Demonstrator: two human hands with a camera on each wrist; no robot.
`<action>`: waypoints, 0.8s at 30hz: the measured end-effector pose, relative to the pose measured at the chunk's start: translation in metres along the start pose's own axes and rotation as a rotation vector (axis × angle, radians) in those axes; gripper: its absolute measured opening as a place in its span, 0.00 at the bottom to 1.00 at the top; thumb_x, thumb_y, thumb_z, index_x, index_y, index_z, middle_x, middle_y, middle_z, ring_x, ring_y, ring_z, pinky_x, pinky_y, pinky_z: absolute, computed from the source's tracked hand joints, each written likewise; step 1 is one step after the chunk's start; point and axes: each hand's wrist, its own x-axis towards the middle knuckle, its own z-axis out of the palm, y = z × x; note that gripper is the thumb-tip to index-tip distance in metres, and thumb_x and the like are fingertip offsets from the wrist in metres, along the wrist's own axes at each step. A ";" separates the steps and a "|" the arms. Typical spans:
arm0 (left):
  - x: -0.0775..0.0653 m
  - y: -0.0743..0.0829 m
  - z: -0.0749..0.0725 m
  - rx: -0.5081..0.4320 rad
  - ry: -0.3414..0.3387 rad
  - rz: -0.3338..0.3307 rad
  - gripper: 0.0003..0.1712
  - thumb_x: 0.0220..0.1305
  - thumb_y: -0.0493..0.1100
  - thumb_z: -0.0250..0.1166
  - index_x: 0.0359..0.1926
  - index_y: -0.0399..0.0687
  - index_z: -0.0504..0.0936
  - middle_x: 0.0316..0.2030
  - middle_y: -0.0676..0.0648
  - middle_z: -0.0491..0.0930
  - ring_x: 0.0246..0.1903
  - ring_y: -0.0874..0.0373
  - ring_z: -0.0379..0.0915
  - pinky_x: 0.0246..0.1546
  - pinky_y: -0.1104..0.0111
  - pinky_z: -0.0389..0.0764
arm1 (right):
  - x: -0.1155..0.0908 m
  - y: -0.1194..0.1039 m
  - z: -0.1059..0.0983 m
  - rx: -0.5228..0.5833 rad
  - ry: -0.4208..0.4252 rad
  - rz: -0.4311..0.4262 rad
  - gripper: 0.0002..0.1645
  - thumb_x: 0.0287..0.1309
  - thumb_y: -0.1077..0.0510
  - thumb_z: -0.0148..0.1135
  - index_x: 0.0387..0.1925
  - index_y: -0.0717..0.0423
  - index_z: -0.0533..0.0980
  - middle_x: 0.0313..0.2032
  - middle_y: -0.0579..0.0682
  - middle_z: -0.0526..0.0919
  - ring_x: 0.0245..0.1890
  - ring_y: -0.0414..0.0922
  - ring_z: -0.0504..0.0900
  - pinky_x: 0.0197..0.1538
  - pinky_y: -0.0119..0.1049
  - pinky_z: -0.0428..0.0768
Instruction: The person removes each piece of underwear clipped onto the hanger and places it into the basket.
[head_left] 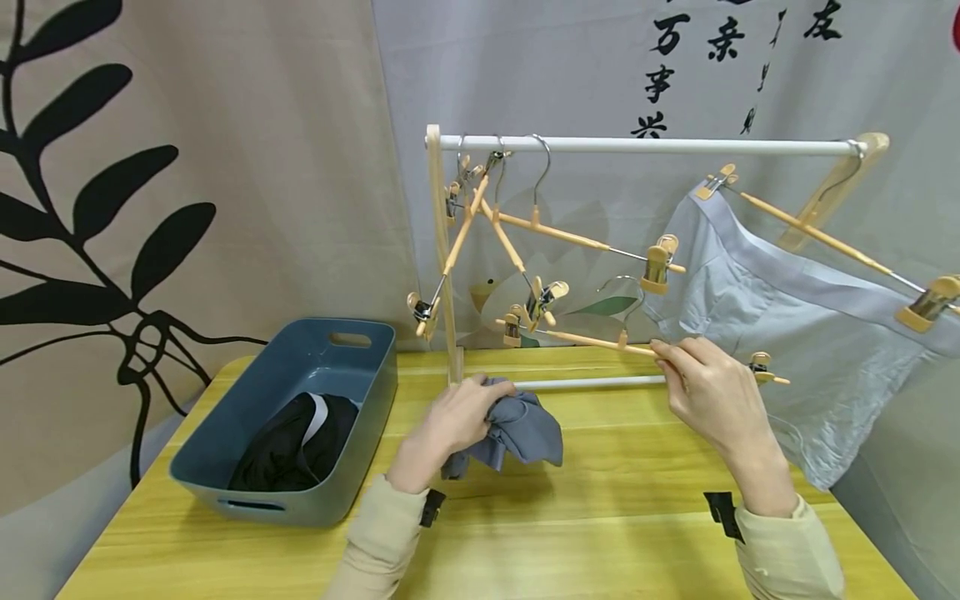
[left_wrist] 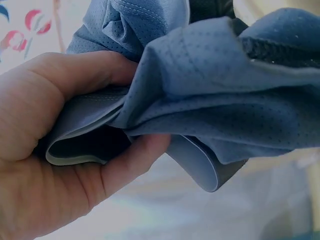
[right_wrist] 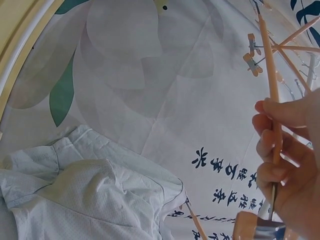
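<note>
My left hand (head_left: pixel 461 417) grips a bunched grey-blue pair of underpants (head_left: pixel 525 429) above the table. In the left wrist view, thumb and fingers pinch the folded waistband (left_wrist: pixel 90 115), and the perforated fabric (left_wrist: pixel 200 65) droops to the right. My right hand (head_left: pixel 712 396) holds a wooden clip hanger (head_left: pixel 588 339) by its bar, off the rail, with its hook pointing up. One clip (head_left: pixel 512 327) shows at the hanger's left end and another (head_left: pixel 761 363) beyond my right hand. Curled fingers wrap the bar (right_wrist: pixel 270 70) in the right wrist view.
A rack with a white top rail (head_left: pixel 660 147) stands behind my hands. Several bare clip hangers (head_left: pixel 555 232) crowd its left end. Pale blue underpants (head_left: pixel 757 300) hang clipped at its right. A blue basket (head_left: pixel 378 417) at left holds black clothing (head_left: pixel 277 450).
</note>
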 end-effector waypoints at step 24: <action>-0.092 -0.093 -0.107 0.018 0.360 -0.575 0.25 0.55 0.31 0.56 0.56 0.48 0.68 0.47 0.26 0.66 0.36 0.26 0.69 0.32 0.42 0.71 | -0.002 0.003 -0.002 -0.019 -0.021 0.019 0.12 0.42 0.68 0.62 0.34 0.60 0.82 0.21 0.51 0.78 0.21 0.48 0.76 0.23 0.44 0.73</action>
